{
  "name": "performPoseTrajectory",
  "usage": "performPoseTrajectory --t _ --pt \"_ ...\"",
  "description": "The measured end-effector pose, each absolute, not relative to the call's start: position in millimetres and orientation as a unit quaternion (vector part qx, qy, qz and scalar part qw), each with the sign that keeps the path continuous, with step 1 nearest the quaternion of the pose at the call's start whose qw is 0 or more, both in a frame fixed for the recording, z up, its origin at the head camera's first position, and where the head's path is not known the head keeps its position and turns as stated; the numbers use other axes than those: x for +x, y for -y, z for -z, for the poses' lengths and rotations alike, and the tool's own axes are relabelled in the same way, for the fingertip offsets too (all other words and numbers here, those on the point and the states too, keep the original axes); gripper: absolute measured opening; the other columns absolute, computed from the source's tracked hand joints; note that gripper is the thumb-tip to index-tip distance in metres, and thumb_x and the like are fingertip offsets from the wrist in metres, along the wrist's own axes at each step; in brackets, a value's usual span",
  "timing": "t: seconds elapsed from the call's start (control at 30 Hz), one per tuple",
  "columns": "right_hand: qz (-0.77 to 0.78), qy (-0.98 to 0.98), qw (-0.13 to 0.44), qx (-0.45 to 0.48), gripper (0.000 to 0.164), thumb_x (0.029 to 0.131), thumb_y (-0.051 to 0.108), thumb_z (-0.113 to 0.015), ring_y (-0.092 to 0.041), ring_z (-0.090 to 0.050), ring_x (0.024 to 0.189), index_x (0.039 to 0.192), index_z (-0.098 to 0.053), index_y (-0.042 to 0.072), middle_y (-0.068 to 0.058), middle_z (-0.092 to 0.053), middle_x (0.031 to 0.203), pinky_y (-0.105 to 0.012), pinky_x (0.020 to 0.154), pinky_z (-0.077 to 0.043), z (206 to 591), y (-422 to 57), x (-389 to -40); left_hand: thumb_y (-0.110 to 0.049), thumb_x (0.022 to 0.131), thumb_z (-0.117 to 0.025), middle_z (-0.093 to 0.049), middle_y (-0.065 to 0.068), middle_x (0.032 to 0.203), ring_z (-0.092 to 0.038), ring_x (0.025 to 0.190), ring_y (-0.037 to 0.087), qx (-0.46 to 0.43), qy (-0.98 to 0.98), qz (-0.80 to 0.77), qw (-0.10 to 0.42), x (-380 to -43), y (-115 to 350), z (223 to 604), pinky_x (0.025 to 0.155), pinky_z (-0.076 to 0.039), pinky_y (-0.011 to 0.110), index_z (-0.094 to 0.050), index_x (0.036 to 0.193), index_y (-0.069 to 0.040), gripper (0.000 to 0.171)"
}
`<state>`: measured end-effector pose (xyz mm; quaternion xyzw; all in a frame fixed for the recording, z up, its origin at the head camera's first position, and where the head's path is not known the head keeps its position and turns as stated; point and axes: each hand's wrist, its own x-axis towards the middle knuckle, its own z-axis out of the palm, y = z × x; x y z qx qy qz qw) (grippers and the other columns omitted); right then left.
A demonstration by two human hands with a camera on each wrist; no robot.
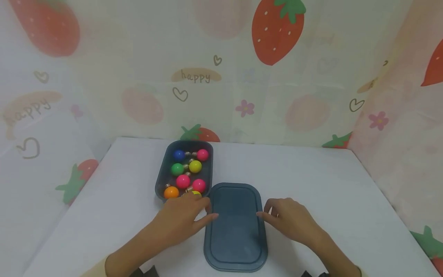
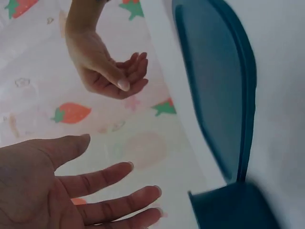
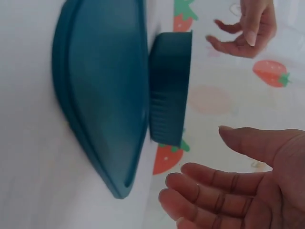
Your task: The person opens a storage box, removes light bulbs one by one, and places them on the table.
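Note:
A dark teal lid with rounded corners [image 1: 236, 231] lies flat on the white table. My left hand [image 1: 181, 217] hovers at its left side, in front of the bulb box, and holds nothing; its fingers look loosely spread in the left wrist view. Across the lid, my right hand [image 1: 292, 221] is held near the right edge with relaxed fingers and nothing in its grasp. Behind the left hand stands an uncovered dark box [image 1: 160, 181] with several small coloured light bulbs, among them a blue bulb [image 1: 179, 155] and an orange bulb [image 1: 171, 192]. The left hand partly hides a yellow bulb at the near end.
The white table [image 1: 325, 181] stretches out on both sides of the lid. Behind and beside it hang cloth walls [image 1: 214, 107] printed with strawberries, hearts and flowers. In the right wrist view the box's side wall [image 3: 169, 86] rises just past the lid.

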<state>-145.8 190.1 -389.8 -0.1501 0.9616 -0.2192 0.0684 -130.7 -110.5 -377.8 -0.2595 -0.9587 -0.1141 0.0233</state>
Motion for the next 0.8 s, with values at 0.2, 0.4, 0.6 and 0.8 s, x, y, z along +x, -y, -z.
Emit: performPoseTrajectory --t 0.2,0.4,0.6,0.8 --pt "0.237 -0.952 0.038 -0.19 0.022 0.096 0.04 -0.069 -0.005 -0.054 0.059 0.096 -0.073 0.018 0.012 -0.063 0.073 -0.026 0.052 -0.047 379 -182 -155 -0.047 0.093 -0.072 -0.069 0.001 0.11 -0.065 0.101 0.018 -0.274 0.951 0.094 0.113 -140 130 365 0.085 -0.058 0.04 -0.072 0.116 -0.017 0.037" --pt "0.243 -0.947 0.03 -0.206 0.02 0.097 0.037 -0.069 -0.005 -0.055 0.062 0.099 -0.074 0.017 0.012 -0.066 0.077 -0.026 0.055 -0.049 370 -170 -164 -0.043 0.091 -0.075 -0.043 0.02 0.155 -0.044 0.14 0.038 -0.257 0.949 0.073 0.166 -164 159 362 0.105 -0.046 0.055 -0.055 0.145 -0.008 0.068" --pt "0.247 -0.941 0.017 -0.231 0.021 0.098 0.036 -0.068 -0.005 -0.057 0.065 0.1 -0.074 0.016 0.01 -0.069 0.081 -0.025 0.057 -0.05 364 -158 -174 -0.039 0.092 -0.075 -0.017 0.024 0.166 -0.019 0.152 0.041 -0.223 0.963 0.033 0.148 -191 187 371 0.117 -0.027 0.058 -0.031 0.158 0.0 0.089" --pt "0.244 -0.937 0.001 -0.251 0.023 0.098 0.037 -0.068 -0.01 -0.064 0.076 0.103 -0.075 0.015 0.005 -0.073 0.088 -0.027 0.065 -0.055 359 -144 -185 -0.044 0.096 -0.067 -0.014 0.026 0.166 -0.015 0.153 0.041 -0.21 0.967 0.027 0.139 -219 208 388 0.118 -0.023 0.058 -0.023 0.157 0.008 0.091"
